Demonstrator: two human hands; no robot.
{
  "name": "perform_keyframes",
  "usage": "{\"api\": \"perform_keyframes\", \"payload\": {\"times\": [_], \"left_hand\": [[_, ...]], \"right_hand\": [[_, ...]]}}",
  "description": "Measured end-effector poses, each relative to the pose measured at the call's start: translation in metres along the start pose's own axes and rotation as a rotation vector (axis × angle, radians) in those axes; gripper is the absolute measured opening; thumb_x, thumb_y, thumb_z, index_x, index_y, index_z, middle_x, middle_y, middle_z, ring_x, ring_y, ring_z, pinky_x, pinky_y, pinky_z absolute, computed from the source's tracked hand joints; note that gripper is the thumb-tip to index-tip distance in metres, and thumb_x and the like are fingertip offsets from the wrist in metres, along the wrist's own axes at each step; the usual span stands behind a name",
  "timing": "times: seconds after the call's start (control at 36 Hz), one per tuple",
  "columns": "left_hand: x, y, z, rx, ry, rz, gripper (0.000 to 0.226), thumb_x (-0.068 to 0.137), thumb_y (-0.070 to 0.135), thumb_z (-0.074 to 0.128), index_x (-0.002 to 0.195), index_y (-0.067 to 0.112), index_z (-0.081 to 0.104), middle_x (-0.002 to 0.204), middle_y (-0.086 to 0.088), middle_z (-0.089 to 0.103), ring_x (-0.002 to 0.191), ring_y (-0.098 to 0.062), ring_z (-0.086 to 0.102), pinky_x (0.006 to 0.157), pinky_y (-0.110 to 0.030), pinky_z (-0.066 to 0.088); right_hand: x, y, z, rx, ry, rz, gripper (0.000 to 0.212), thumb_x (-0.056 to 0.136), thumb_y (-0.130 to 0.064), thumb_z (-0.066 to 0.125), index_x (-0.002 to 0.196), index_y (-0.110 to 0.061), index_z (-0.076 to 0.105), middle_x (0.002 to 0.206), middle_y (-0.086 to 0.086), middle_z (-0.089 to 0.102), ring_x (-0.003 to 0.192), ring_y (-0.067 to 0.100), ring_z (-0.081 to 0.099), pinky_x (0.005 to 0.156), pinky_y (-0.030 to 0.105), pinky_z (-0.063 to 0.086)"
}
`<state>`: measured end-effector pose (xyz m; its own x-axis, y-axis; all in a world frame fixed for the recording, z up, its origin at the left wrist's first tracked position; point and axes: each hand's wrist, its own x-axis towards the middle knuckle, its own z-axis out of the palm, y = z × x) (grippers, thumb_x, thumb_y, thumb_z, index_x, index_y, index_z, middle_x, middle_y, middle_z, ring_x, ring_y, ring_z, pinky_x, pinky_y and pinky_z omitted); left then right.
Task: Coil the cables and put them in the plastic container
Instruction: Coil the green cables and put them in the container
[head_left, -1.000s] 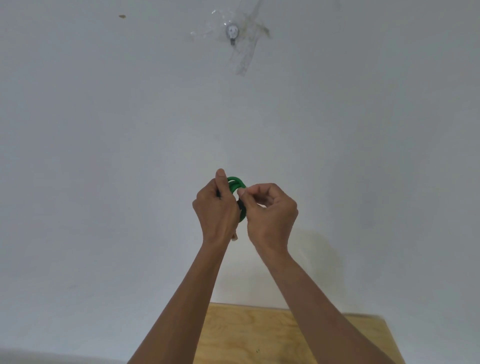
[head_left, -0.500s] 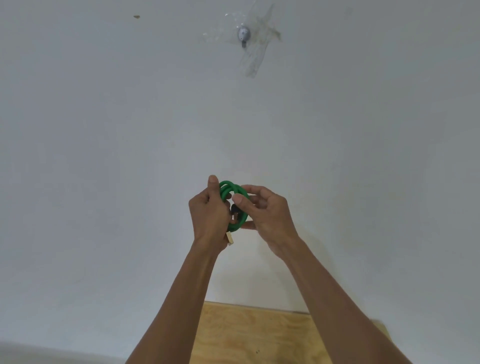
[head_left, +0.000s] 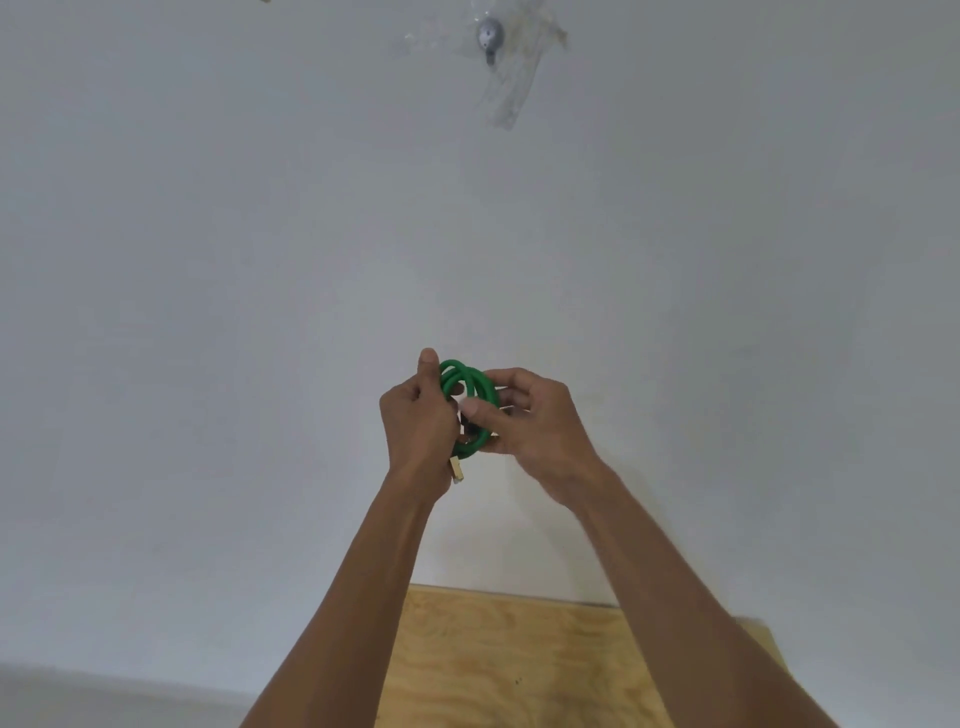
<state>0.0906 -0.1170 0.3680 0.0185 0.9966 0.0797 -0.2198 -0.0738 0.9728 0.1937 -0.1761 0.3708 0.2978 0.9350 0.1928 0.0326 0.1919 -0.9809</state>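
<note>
A green cable (head_left: 470, 383), wound into a small coil, is held up in front of a white wall. My left hand (head_left: 415, 421) grips the coil's left side, thumb pointing up. A pale connector (head_left: 457, 470) sticks out below that hand. My right hand (head_left: 535, 426) holds the coil's right side, with its thumb pressed across the loops. Part of the coil is hidden behind my fingers. The plastic container is not in view.
A light wooden tabletop (head_left: 519, 665) lies below my forearms at the bottom of the view. High on the white wall, a small metal hook (head_left: 490, 39) is stuck under clear tape.
My hands have turned the coil so more of its green loops show. My right hand has opened from a tight pinch to a looser grip on the coil's right side.
</note>
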Motion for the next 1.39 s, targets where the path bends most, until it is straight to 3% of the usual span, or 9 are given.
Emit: {"api": "perform_keyframes", "payload": {"times": [0.28, 0.47, 0.58, 0.69, 0.97, 1.14, 1.22, 1.31, 1.39], "left_hand": [[0.0, -0.012, 0.002, 0.074, 0.084, 0.04, 0.052, 0.103, 0.046, 0.045, 0.079, 0.007, 0.069, 0.061, 0.001, 0.062, 0.053, -0.01, 0.06, 0.052, -0.023, 0.048], [-0.002, -0.012, -0.002, 0.15, 0.051, 0.133, 0.063, 0.09, 0.064, 0.056, 0.073, 0.004, 0.067, 0.053, -0.006, 0.054, 0.047, -0.01, 0.053, 0.05, -0.025, 0.049], [-0.01, -0.01, 0.004, 0.25, -0.016, 0.228, 0.049, 0.089, 0.05, 0.068, 0.067, 0.006, 0.066, 0.046, 0.009, 0.054, 0.046, -0.003, 0.054, 0.053, -0.015, 0.043], [-0.015, -0.005, 0.011, 0.164, -0.146, 0.17, 0.046, 0.087, 0.037, 0.073, 0.066, -0.003, 0.063, 0.043, 0.007, 0.046, 0.042, -0.01, 0.05, 0.044, -0.026, 0.051], [-0.009, -0.011, 0.002, 0.002, -0.324, 0.051, 0.043, 0.086, 0.026, 0.076, 0.053, 0.008, 0.056, 0.044, 0.0, 0.051, 0.036, -0.015, 0.044, 0.044, -0.025, 0.039], [0.001, -0.016, -0.008, -0.007, -0.331, -0.064, 0.033, 0.085, 0.024, 0.078, 0.071, -0.002, 0.062, 0.044, -0.001, 0.036, 0.039, -0.016, 0.028, 0.046, -0.027, 0.029], [0.005, -0.021, -0.017, 0.023, -0.421, -0.126, 0.03, 0.08, 0.021, 0.081, 0.068, 0.001, 0.062, 0.047, -0.001, 0.033, 0.042, -0.016, 0.025, 0.05, -0.03, 0.025], [0.006, -0.024, -0.025, 0.113, -0.542, -0.149, 0.048, 0.065, 0.029, 0.085, 0.078, -0.013, 0.063, 0.047, -0.001, 0.033, 0.043, -0.017, 0.025, 0.05, -0.03, 0.025], [0.006, -0.029, -0.033, 0.173, -0.596, -0.141, 0.052, 0.059, 0.033, 0.085, 0.082, -0.01, 0.069, 0.051, -0.003, 0.037, 0.043, -0.016, 0.03, 0.048, -0.028, 0.027]], "right_hand": [[0.003, 0.02, 0.006, -0.195, 0.114, -0.031, 0.033, 0.078, -0.017, 0.083, 0.108, -0.016, 0.069, 0.095, 0.005, 0.073, 0.083, 0.023, 0.074, 0.072, 0.044, 0.063], [0.002, 0.011, -0.009, -0.026, -0.069, 0.127, 0.033, 0.08, -0.009, 0.081, 0.109, -0.004, 0.066, 0.102, 0.017, 0.071, 0.085, 0.03, 0.075, 0.071, 0.047, 0.063], [0.006, 0.018, -0.002, -0.242, 0.094, 0.092, 0.022, 0.082, -0.011, 0.078, 0.098, -0.01, 0.063, 0.098, 0.011, 0.067, 0.069, 0.025, 0.075, 0.06, 0.041, 0.063], [0.006, 0.022, 0.003, -0.305, 0.255, 0.026, 0.02, 0.085, -0.01, 0.071, 0.099, -0.017, 0.058, 0.094, 0.011, 0.064, 0.063, 0.028, 0.072, 0.053, 0.039, 0.062], [0.007, 0.023, -0.024, -0.31, -0.216, 0.065, 0.022, 0.092, -0.009, 0.057, 0.112, -0.014, 0.062, 0.104, 0.01, 0.071, 0.095, 0.025, 0.071, 0.074, 0.041, 0.062], [-0.004, 0.024, -0.031, -0.339, -0.402, 0.116, 0.01, 0.087, -0.034, 0.055, 0.082, -0.027, 0.058, 0.071, -0.011, 0.051, 0.071, 0.01, 0.049, 0.067, 0.035, 0.053], [-0.008, 0.033, -0.029, -0.626, -0.236, -0.06, 0.054, 0.096, -0.064, 0.036, 0.059, -0.024, 0.04, 0.054, -0.011, 0.038, 0.053, 0.009, 0.038, 0.056, 0.026, 0.037], [-0.008, 0.044, -0.031, -1.062, -0.112, -0.245, 0.073, 0.087, -0.078, 0.009, 0.058, -0.016, 0.036, 0.051, -0.002, 0.043, 0.05, 0.015, 0.041, 0.052, 0.03, 0.034], [-0.011, 0.05, -0.039, -1.132, -0.091, -0.242, 0.085, 0.082, -0.081, -0.005, 0.057, -0.014, 0.041, 0.051, 0.001, 0.047, 0.05, 0.017, 0.044, 0.053, 0.033, 0.038]]}}
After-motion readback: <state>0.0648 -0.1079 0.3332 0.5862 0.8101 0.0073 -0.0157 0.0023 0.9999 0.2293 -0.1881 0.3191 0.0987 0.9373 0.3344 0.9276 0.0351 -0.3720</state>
